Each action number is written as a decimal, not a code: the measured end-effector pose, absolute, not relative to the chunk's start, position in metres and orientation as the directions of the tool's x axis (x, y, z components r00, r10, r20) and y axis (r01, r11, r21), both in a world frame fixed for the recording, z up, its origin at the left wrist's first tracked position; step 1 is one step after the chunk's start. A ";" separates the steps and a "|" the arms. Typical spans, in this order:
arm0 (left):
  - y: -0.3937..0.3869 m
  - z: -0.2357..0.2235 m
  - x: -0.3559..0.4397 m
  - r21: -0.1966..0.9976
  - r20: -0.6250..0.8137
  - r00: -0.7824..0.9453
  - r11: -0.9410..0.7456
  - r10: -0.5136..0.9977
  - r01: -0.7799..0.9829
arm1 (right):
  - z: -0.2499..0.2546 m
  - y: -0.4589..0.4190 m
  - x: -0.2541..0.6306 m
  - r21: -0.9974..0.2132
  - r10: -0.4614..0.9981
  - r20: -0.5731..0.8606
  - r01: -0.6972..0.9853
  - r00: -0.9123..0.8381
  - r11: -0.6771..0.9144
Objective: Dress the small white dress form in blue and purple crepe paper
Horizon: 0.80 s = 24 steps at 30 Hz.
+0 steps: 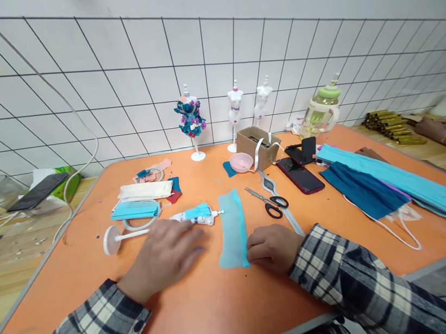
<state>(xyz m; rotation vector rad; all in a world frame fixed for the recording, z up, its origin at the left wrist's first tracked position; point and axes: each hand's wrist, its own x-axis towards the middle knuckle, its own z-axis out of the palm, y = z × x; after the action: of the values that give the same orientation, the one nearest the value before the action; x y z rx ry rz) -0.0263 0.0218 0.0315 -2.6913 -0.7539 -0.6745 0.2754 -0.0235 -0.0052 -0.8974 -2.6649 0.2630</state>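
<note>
Plaid sleeves (99, 321) nearest, right hand (275, 248) bent at blue strip's (233, 231) near right edge, pinching or merely pressing unclear, left hand (163, 258) blurred, fingers loosely spread near lying mannequin (204, 213); strip mid-surface, left of scissors (267, 199), likely light, limp, best held by folded right edge.

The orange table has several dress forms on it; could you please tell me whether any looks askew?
One dress form lies on its side by the left hand, odd because the other three stand at the back; it may be deliberate.
</note>
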 end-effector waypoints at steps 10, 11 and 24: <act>-0.023 0.010 0.027 0.214 0.173 0.891 -0.899 0.420 0.382 | -0.004 -0.043 0.269 -0.271 0.677 0.283 0.621 -0.679 0.736; -0.022 0.009 0.027 0.210 0.178 0.888 -0.898 0.424 0.386 | -0.004 -0.045 0.267 -0.254 0.678 0.282 0.629 -0.679 0.735; -0.011 0.013 0.020 0.274 0.153 0.836 -0.835 0.528 0.477 | -0.002 -0.045 0.255 -0.545 0.899 0.057 0.741 -0.435 0.393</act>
<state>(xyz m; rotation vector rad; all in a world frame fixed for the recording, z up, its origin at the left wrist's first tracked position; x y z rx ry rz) 0.0196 -0.0107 0.0135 -3.2248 -0.8952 -0.3785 0.2554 -0.0450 -0.0018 -1.4236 -2.3133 0.6418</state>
